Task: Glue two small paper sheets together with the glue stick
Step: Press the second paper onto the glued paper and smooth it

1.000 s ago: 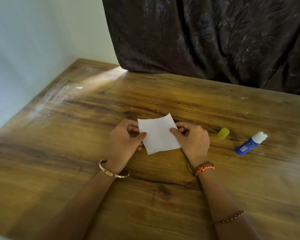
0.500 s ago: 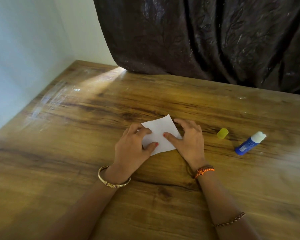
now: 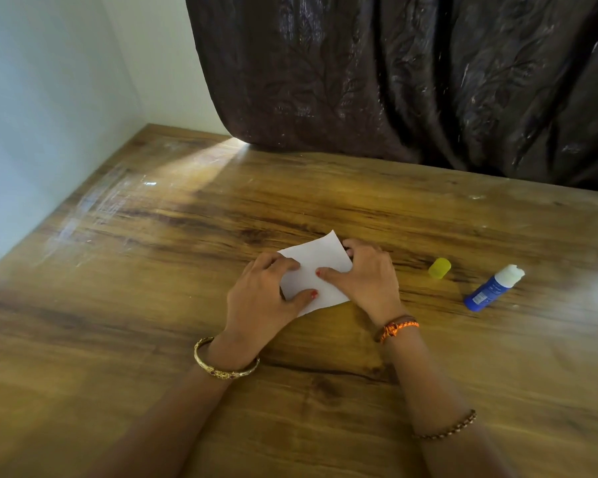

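wooden table [image 3: 152, 339], both hands flat on paper [image 3: 316, 260]

Two hands lie at the centre of the frame, the left hand [image 3: 256, 298] and the right hand [image 3: 370, 277]. Between them shows one white paper [image 3: 316, 267]; whether a second sheet lies under it cannot be told. At the right of the frame lie one blue glue stick [image 3: 491, 288] and one yellow cap [image 3: 439, 268]. Three wrist ornaments count up: one gold bangle [image 3: 221, 369] on the left wrist, one orange thread band [image 3: 396, 327] and one beaded bracelet [image 3: 446, 430] on the right arm. One wooden bench [image 3: 118, 305] and one dark curtain [image 3: 394, 81] across the upper right
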